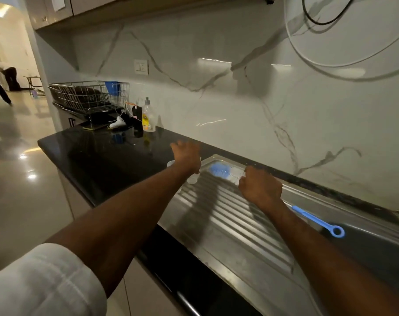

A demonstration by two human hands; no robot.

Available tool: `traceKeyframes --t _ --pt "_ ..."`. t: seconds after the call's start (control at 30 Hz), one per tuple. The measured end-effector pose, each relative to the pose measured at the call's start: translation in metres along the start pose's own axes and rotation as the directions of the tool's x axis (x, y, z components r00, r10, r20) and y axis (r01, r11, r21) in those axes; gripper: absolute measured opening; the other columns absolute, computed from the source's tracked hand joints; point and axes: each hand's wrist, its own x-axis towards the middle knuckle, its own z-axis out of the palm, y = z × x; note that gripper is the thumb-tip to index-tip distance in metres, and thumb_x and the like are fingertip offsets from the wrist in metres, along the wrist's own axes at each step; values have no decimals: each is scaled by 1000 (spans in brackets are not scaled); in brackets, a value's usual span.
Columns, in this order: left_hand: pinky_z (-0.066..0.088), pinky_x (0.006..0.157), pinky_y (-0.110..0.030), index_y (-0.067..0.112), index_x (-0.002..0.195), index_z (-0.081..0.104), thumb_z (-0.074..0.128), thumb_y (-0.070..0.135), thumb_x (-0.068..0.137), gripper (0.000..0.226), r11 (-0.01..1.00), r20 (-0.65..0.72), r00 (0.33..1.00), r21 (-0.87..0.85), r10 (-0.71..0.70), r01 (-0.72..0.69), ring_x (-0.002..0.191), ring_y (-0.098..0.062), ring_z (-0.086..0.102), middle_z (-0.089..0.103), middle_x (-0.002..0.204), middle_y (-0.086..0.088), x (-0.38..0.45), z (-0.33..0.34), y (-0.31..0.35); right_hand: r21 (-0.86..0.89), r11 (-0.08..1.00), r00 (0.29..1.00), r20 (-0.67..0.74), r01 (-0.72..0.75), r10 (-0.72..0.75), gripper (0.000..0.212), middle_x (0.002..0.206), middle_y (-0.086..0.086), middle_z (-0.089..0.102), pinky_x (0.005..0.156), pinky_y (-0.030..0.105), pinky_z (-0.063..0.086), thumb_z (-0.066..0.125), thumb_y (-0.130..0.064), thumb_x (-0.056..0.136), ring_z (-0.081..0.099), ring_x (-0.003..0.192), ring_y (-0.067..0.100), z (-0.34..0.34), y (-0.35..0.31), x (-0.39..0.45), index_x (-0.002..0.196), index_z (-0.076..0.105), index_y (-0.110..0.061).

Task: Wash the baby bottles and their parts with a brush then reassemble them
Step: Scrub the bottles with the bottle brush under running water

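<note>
My right hand (260, 188) grips a long bottle brush over the ribbed steel drainboard (228, 224). Its blue and white bristle head (221, 171) points left, and its blue handle with a ring end (319, 221) sticks out behind my wrist. My left hand (187, 155) reaches forward above the black counter's edge, blurred, with its fingers spread and nothing in them. Two small clear bottle parts sit below that wrist: one (170, 164) on the counter and one (192, 179) at the drainboard's corner. I cannot tell what parts they are.
A dish soap bottle (148, 118) stands against the marble wall at the back left, beside a wire dish rack (89, 96) and some cables. The sink basin (376, 247) drops away on the right. A person stands in the hallway at far left.
</note>
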Motion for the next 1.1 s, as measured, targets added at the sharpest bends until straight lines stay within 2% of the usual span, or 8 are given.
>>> traceKeyframes --t 0.17,0.4,0.53,0.67,0.73,0.83,1.0,1.1 --pt "36 109 -56 19 139 49 81 42 78 72 1000 14 1000 13 -14 14 129 -35 49 56 135 -11 2 0 1 7 1000 1000 31 -3 3 27 117 7 66 85 38 51 49 -36 97 64 107 29 6 8 -1 116 59 -19" --pt "34 111 -58 20 142 47 82 51 74 82 1000 54 998 17 8 -9 132 -37 46 53 140 -14 2 -8 -1 13 1000 1000 27 -16 15 27 115 5 67 83 39 50 52 -39 96 65 105 28 6 13 -1 116 59 -21" --pt "33 112 -58 20 142 47 81 54 75 83 1000 58 998 -10 5 -5 134 -37 44 52 142 -13 -5 -18 -2 20 999 1000 8 -26 26 27 112 6 67 75 35 47 52 -38 96 66 103 28 0 21 -6 115 58 -20" --pt "34 110 -55 20 136 50 77 55 79 73 997 13 1000 -76 18 -16 131 -35 46 55 136 -11 -18 -34 4 48 997 998 -14 -61 61 25 109 5 68 70 33 41 49 -36 95 66 98 28 -13 40 -19 112 58 -20" --pt "39 104 -51 19 131 53 74 57 81 66 990 -59 996 -122 70 -77 126 -33 49 57 131 -11 -26 -43 18 38 996 996 -34 -79 80 27 108 5 68 68 33 40 47 -39 96 66 97 28 -23 61 -34 112 57 -20" --pt "42 103 -49 24 128 58 73 51 86 52 934 -185 958 -244 219 -261 123 -29 52 63 125 -5 -42 -51 57 -22 991 988 -80 -134 132 39 112 6 68 71 35 41 43 -52 97 66 101 28 -38 104 -62 118 59 -23" --pt "48 91 -42 32 114 63 70 54 86 36 787 -295 862 -362 411 -499 113 -22 61 71 110 6 -98 -48 176 -73 956 954 -120 -285 275 46 119 6 69 77 36 44 47 -58 95 66 108 30 -69 203 -116 124 63 -26" --pt "52 81 -35 28 109 66 72 52 86 34 649 -301 812 -491 499 -581 101 -16 66 73 103 9 -136 -40 245 -110 925 929 -110 -365 353 44 119 8 69 81 39 49 49 -56 95 66 108 32 -82 264 -151 122 64 -24"
